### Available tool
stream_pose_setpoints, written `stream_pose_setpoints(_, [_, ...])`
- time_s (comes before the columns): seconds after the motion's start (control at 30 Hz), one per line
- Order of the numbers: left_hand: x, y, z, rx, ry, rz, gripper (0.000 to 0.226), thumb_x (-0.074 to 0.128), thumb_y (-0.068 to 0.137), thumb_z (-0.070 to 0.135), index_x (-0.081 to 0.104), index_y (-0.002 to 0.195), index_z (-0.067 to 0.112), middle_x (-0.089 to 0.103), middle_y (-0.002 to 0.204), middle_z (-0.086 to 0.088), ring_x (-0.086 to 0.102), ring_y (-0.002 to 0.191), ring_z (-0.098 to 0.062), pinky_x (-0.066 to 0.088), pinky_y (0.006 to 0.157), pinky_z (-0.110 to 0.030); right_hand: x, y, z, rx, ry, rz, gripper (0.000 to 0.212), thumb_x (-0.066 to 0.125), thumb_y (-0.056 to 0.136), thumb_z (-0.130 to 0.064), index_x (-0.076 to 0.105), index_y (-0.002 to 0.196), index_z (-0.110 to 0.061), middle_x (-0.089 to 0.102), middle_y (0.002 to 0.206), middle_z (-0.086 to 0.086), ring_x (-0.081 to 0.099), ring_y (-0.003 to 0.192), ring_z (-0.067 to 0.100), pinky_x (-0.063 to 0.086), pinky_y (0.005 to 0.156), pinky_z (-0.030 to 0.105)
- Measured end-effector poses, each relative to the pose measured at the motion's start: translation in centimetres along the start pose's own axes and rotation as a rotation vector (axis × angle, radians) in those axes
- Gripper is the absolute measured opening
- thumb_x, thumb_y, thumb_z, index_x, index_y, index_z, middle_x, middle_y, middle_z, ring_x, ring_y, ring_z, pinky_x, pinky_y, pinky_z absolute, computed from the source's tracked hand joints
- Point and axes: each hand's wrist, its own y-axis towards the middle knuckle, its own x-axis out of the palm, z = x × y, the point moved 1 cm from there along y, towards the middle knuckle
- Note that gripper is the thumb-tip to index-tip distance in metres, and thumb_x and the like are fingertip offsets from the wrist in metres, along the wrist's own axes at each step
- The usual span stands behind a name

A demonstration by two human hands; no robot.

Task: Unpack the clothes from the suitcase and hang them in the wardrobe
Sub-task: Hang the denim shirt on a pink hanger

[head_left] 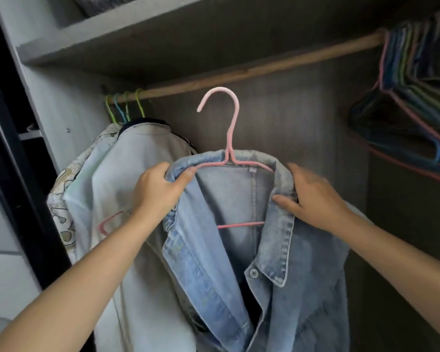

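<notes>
We're looking straight into the wardrobe (315, 128), grey wood-grain panels all round, with a shelf (127, 39) overhead and a wooden rail (264, 66) running across under it, rising toward the right in this view. At the left end of the rail, green and blue hanger hooks (126, 106) are over it, carrying hung clothes (127, 179): a pale blue garment in front, something patterned behind it. Far right, a bunch of empty coloured hangers (412, 102) crowds the rail's other end (pinks, blues, greens, all tangled together). A dark door frame edges the left side.

Centre stage, the denim jacket (239, 250), light blue, front open, a metal button showing on its placket. It sits on a pink hanger (228, 138), whose hook stands up in free air below the rail, not over it. The hanger's crossbar shows through the open front.

The left hand (160, 189) is grasping the jacket's collar on the left side, thumb inside the fold and fingers wrapped over the top. The right hand (313, 196) is on the right side of the collar, thumb pressed on the front of the denim, fingers going round behind it, so it has the cloth in a pinch. Between the two hands the jacket is held up, just right of the hung clothes.
</notes>
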Motion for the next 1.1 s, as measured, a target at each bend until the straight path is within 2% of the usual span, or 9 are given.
stream_pose_setpoints(0.07, [0.1,-0.1,-0.2,0.037,-0.060,-0.073,0.048,0.052,0.061,0.060,0.032,0.049,0.018,0.035,0.048,0.004,0.038,0.052,-0.016,0.028,0.053,-0.032,-0.1,-0.7,0.2,0.041,0.009,-0.121,0.053,0.043,0.091,-0.046,0.037,0.126,-0.007,0.057,0.117,0.011,0.056,0.104,0.030,0.030,0.067,0.028])
stream_pose_setpoints(0.17, [0.1,0.1,-0.7,0.101,-0.123,-0.132,0.048,0.040,0.055,0.067,0.034,0.050,0.020,0.035,0.047,0.006,0.037,0.047,-0.007,0.028,0.051,-0.028,-1.1,-1.3,0.3,-0.014,0.021,-0.105,0.041,0.040,0.092,-0.045,0.041,0.112,-0.010,0.061,0.094,0.005,0.060,0.085,0.025,0.027,0.057,0.026])
stream_pose_setpoints(0.3, [0.5,-0.1,-0.5,0.177,-0.081,-0.121,0.050,0.035,0.059,0.066,0.041,0.055,0.016,0.041,0.049,0.006,0.043,0.049,-0.005,0.033,0.050,-0.014,-2.1,-0.4,-0.9,-0.086,0.202,-0.153,0.029,0.042,0.091,-0.042,0.030,0.077,-0.020,0.038,0.062,-0.008,0.040,0.055,0.012,0.026,0.046,0.024])
stream_pose_setpoints(0.47, [1.8,-0.5,-0.9,0.134,-0.116,-0.203,0.031,0.069,0.076,0.036,0.047,0.058,0.023,0.047,0.052,0.008,0.049,0.049,0.000,0.035,0.051,-0.011,-2.0,1.2,-2.2,-0.116,0.230,-0.139,0.034,0.043,0.093,-0.038,0.024,0.069,-0.022,0.043,0.067,0.001,0.046,0.069,0.026,0.026,0.058,0.030])
stream_pose_setpoints(0.6, [1.3,-0.2,-2.1,0.065,0.105,-0.130,0.028,0.057,0.090,0.025,0.056,0.068,0.008,0.059,0.068,-0.018,0.059,0.080,-0.034,0.028,0.062,-0.031,-1.9,1.4,-0.8,-0.083,0.241,-0.158,0.039,0.047,0.092,-0.035,0.023,0.064,-0.024,0.037,0.058,-0.005,0.043,0.065,0.023,0.018,0.054,0.027])
stream_pose_setpoints(0.67, [0.9,0.1,-3.1,0.079,0.314,-0.116,0.029,0.052,0.091,0.021,0.050,0.065,0.008,0.061,0.078,-0.022,0.058,0.090,-0.039,0.032,0.066,-0.035,-1.9,1.5,-0.3,-0.058,0.237,-0.140,0.034,0.048,0.091,-0.036,0.031,0.068,-0.017,0.041,0.059,-0.003,0.052,0.070,0.031,0.019,0.055,0.028])
stream_pose_setpoints(0.83, [0.3,0.2,-1.8,0.111,0.653,-0.204,0.021,0.047,0.091,0.021,0.052,0.102,0.003,0.063,0.104,-0.022,0.058,0.099,-0.039,0.041,0.071,-0.036,-0.2,1.1,-0.7,-0.102,0.043,-0.068,0.035,0.045,0.091,-0.043,0.034,0.083,-0.011,0.064,0.090,0.019,0.059,0.089,0.035,0.028,0.060,0.030])
stream_pose_setpoints(0.93, [1.0,-2.2,0.6,0.088,0.556,-0.317,0.031,0.048,0.089,0.017,0.036,0.115,0.009,0.062,0.105,-0.018,0.058,0.101,-0.038,0.041,0.074,-0.036,0.2,0.9,-0.3,-0.056,0.090,0.008,0.032,0.051,0.090,-0.036,0.035,0.079,-0.011,0.065,0.086,0.023,0.061,0.083,0.039,0.030,0.060,0.031])
stream_pose_setpoints(1.1, [5.3,-7.0,2.3,0.241,0.446,-0.758,0.048,0.049,0.091,0.034,0.031,0.129,0.011,0.066,0.095,-0.009,0.063,0.089,-0.028,0.045,0.068,-0.032,0.5,0.6,-0.2,-0.220,0.102,0.314,0.028,0.063,0.071,-0.021,0.050,0.062,0.002,0.054,0.046,0.014,0.053,0.034,0.030,0.035,0.035,0.022])
